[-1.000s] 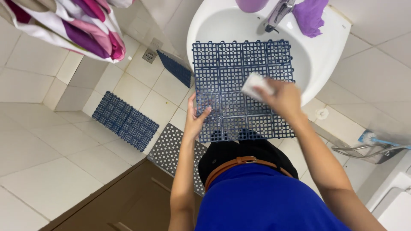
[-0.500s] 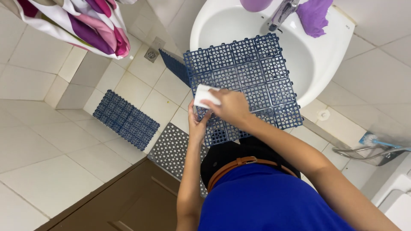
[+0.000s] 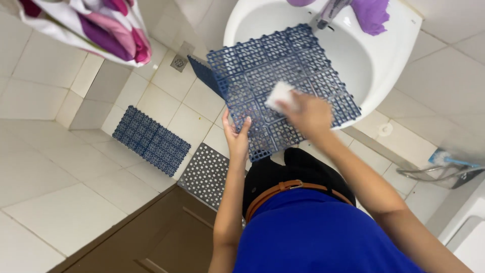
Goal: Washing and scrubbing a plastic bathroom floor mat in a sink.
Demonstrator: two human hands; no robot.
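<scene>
Nearest the camera, the left hand [image 3: 237,137] cups the near-left edge of a dark blue plastic grid mat [image 3: 283,86], fingers curled up along its rim with the thumb on top, steadying it. The right hand [image 3: 309,115] presses down on a white sponge [image 3: 279,96], fingers closed over it, on the mat's upper face.

The mat lies tilted across the front rim of the white washbasin [image 3: 399,55], its near corner overhanging toward the person. It looks stiff yet light, made of snapped-together square tiles, so it may flex at the seams. Wet, the openwork would be slippery, and the rim and holes give the surest grip.

Farther off, two more grid mats lie on the tiled floor: a blue one [image 3: 151,140] and a grey perforated one [image 3: 206,174]. A purple cloth [image 3: 371,15] sits by the tap [image 3: 328,11].
</scene>
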